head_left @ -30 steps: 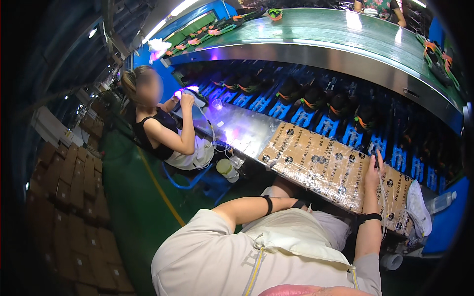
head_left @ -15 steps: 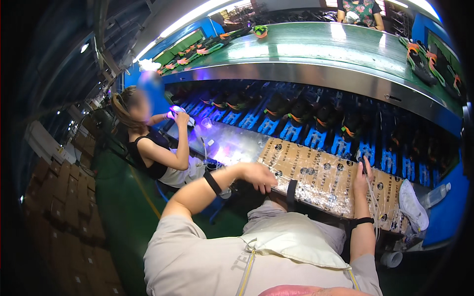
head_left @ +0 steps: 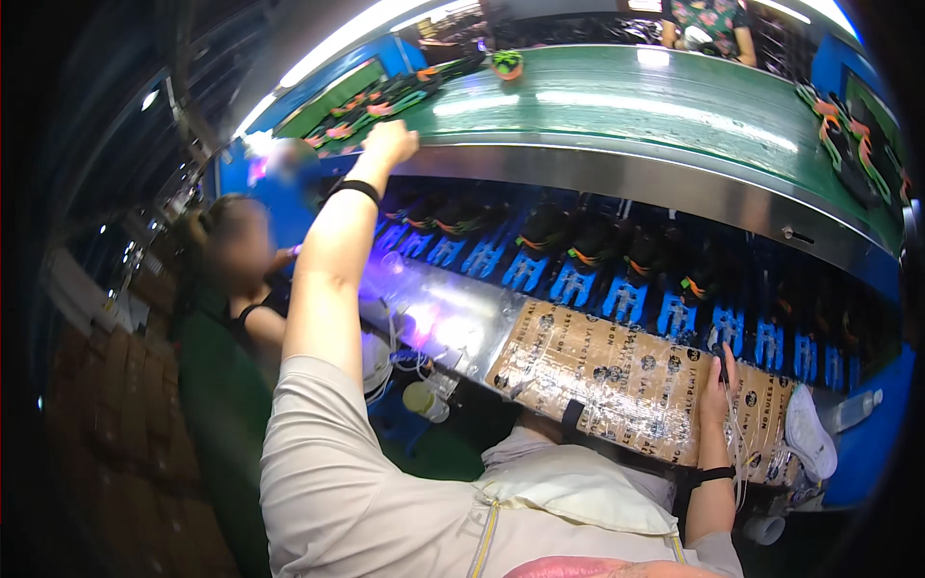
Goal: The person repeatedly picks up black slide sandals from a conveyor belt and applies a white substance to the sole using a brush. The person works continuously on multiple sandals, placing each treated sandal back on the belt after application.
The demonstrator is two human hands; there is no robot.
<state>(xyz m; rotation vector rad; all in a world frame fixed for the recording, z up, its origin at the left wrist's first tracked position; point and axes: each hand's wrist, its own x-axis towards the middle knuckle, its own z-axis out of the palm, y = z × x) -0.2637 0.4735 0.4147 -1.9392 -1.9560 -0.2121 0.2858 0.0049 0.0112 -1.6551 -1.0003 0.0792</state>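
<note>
My left hand (head_left: pixel 390 144) is stretched out at the near edge of the green conveyor belt (head_left: pixel 597 101), close to a row of shoe uppers (head_left: pixel 371 111) in black, orange and green. Its fingers look curled, but the blur hides whether they hold anything. My right hand (head_left: pixel 716 390) is closed around a slim dark object whose kind I cannot make out; thin pale cords (head_left: pixel 734 433) hang down from that hand. Under it lies a cardboard sheet (head_left: pixel 607 380) with dark print, covered in clear film. A white shoe form (head_left: pixel 809 432) stands right of the cardboard.
Below the belt, dark shoes (head_left: pixel 544 226) sit on blue holders (head_left: pixel 570 284). A clear bottle (head_left: pixel 856 409) lies at the right. A seated co-worker (head_left: pixel 252 260) is on my left, near a purple-lit metal surface (head_left: pixel 472 328). Another person (head_left: pixel 708 34) stands behind the belt. Cartons (head_left: pixel 125 414) are stacked far left.
My left hand has moved from the cardboard's left edge up and away to the belt's edge. My right hand keeps its grip over the cardboard. The whole view has shifted slightly.
</note>
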